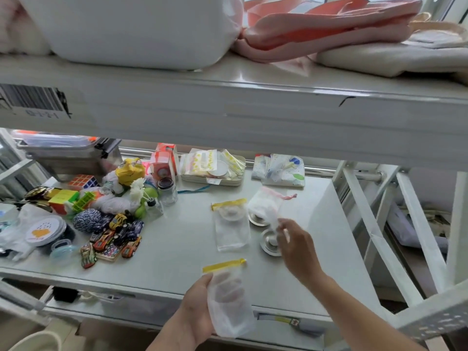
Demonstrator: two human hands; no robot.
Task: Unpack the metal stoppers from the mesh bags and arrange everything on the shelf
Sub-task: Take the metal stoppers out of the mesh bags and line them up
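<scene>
- Both hands are kept apart over the shelf [162, 262]: a yellow-topped mesh bag [229, 300] is clamped in the left hand [200, 312] at the front edge.
- A pink-topped mesh bag [266, 206] is pinched by its bottom in the right hand [296, 247].
- One metal stopper [269, 243] is seen on the shelf, partly hidden by that hand; a second stopper [258, 220] is partly covered by the pink-topped bag.
- A third bag [231, 225], yellow-topped, is laid flat just left of the stoppers, with a round shape visible inside.
- Toy cars [114, 239] are heaped well to the left.
</scene>
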